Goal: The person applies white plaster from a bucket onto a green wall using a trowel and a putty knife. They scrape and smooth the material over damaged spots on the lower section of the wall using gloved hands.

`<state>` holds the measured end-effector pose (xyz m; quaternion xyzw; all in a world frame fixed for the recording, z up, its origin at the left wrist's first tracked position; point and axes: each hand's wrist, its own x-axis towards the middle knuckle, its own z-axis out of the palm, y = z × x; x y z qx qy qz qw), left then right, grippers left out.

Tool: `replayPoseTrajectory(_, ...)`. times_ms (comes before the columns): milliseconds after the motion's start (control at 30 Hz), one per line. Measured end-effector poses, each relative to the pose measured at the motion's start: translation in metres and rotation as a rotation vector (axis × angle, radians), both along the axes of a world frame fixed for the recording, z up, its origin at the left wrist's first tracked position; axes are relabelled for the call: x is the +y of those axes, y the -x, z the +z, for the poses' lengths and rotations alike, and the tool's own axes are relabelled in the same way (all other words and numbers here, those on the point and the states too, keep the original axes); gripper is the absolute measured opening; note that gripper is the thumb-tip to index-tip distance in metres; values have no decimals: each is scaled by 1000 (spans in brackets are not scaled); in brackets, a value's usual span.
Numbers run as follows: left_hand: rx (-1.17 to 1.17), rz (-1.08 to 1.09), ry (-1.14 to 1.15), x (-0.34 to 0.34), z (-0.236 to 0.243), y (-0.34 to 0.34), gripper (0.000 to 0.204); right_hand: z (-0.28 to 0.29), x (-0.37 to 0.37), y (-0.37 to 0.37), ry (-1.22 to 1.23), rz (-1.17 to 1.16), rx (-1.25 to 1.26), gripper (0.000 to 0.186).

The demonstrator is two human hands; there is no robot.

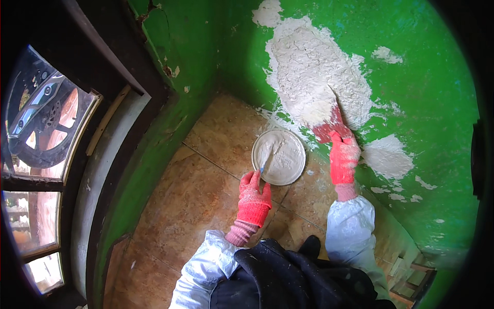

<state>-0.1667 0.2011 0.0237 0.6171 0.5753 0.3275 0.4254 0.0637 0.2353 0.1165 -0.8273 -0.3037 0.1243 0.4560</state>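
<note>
Two gloved hands are working beside a round white tub (253,157), which is holding pale putty (289,154) above or on brown floor tiles (200,190); I cannot tell which. At the tub's near-left rim, the left hand (254,198) is bending its fingers together, with its thumb standing a little apart; I cannot tell whether it is pinching the rim or the thin blue-ended tool (262,169) that is lying across the putty. To the right of the tub, the right hand (343,157) is closing its fingers around a red spatula (331,127), whose blade is carrying pale paste and overlapping a large white patch (319,67). That rough patch is covering part of the green wall (427,103) beyond the tub, and a smaller patch (388,157) is showing farther right of it. Nearer the wearer than the tub, dark clothing (288,273) and a dark shoe tip (310,247) are appearing between white sleeves (351,224). Well left of the tub, window panes (36,221) are letting in light.
</note>
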Motion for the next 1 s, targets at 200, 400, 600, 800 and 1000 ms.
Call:
replayPoseTrajectory(200,48,2,-54,1,-7,-1,43,8,7,11,-203,129,10,17)
replayPoseTrajectory(400,-4,-25,-36,0,-1,-3,46,14,-5,3,10,57,-161,17)
replayPoseTrajectory(600,13,-30,-50,-1,-6,-7,47,27,-6,25,-55,102,-56,19)
replayPoseTrajectory(800,-23,-31,-54,-4,2,-10,48,3,-2,-4,104,62,-270,19)
replayPoseTrajectory(1000,4,-16,-44,-2,-2,-4,48,27,-2,22,268,39,-48,19)
